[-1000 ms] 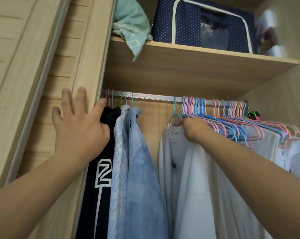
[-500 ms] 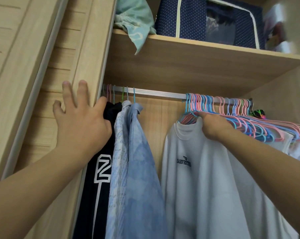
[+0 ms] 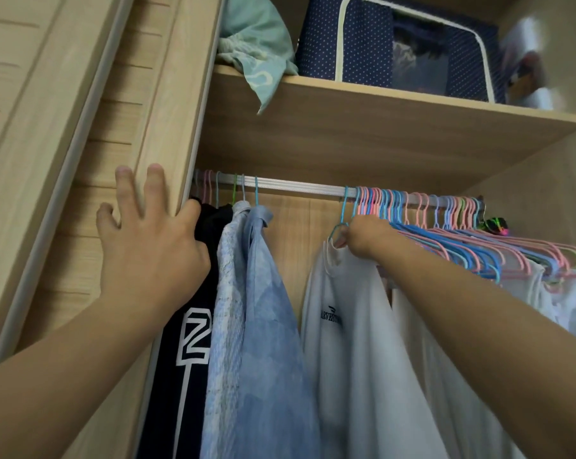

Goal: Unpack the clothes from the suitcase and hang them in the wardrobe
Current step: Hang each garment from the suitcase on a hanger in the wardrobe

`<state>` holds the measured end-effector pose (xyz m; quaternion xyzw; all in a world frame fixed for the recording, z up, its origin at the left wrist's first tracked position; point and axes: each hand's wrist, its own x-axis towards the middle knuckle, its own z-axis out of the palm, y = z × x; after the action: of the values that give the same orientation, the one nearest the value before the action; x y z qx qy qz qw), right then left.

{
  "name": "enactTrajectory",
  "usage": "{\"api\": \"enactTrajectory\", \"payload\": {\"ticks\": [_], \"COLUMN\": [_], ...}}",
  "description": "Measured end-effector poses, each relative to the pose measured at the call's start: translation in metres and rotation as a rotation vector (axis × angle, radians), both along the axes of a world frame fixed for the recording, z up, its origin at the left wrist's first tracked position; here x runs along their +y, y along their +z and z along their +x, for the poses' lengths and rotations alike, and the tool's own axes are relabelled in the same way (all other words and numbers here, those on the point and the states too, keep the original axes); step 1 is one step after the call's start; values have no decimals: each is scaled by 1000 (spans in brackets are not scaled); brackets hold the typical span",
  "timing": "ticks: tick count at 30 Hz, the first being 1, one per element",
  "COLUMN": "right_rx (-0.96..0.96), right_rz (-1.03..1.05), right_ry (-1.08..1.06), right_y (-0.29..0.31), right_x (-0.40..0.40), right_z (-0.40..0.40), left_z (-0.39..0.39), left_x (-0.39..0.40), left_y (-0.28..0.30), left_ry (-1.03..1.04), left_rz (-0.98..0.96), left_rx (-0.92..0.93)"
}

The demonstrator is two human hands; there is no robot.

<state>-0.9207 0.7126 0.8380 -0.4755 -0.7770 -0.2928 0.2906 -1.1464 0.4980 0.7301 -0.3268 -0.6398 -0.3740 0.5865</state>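
A white sweatshirt [image 3: 346,326] with small dark lettering hangs on a blue hanger [image 3: 344,213] hooked over the metal rail [image 3: 299,186]. My right hand [image 3: 362,236] grips that hanger at the sweatshirt's collar. My left hand [image 3: 150,246] rests flat with spread fingers on the edge of the wooden wardrobe door [image 3: 167,127], its thumb by a black garment [image 3: 184,359] with white print. Two light blue shirts [image 3: 253,326] hang beside the black one. The suitcase is out of view.
Many pink and blue hangers [image 3: 445,223] crowd the rail's right part, over more white clothes [image 3: 545,293]. Above, a shelf [image 3: 379,111] carries a teal cloth [image 3: 256,44] and a navy dotted storage box [image 3: 395,44]. A gap of rail lies between the blue shirts and the sweatshirt.
The white sweatshirt's hanger swung right against the hanger bunch half a second ago, then came back left; its blue hook now stands apart from the bunch. My left hand stayed on the door.
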Motion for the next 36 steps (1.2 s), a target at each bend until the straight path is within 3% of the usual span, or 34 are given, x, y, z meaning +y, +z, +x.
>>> {"api": "enactTrajectory", "payload": {"ticks": [3,8,12,16,21,31,36], "right_rx": [68,-30,-98,-233,15,377,474], "right_rz": [161,-89,161,275,195,287,292], "right_ry": [-58,-137,-235,-277,-148,-48,-6], "right_y": [15,12,-7,-13,-15,-35,-66], "right_x": [-19,-21,-16,-13,-12,-33,-54], "right_z": [34,71,74,67,59,79,124], "left_z": [1,2,3,4,4,3,6], "left_x": [0,-1,-2,-2,-1,0,1], "left_y": [0,0,0,-1,-2,-2,-8], "left_ry": [10,18,17,15,11,17,160], "left_rz": [6,-1,-7,-11,2,10,-143], "left_rx": [2,3,-4,-2,0,6,317]}}
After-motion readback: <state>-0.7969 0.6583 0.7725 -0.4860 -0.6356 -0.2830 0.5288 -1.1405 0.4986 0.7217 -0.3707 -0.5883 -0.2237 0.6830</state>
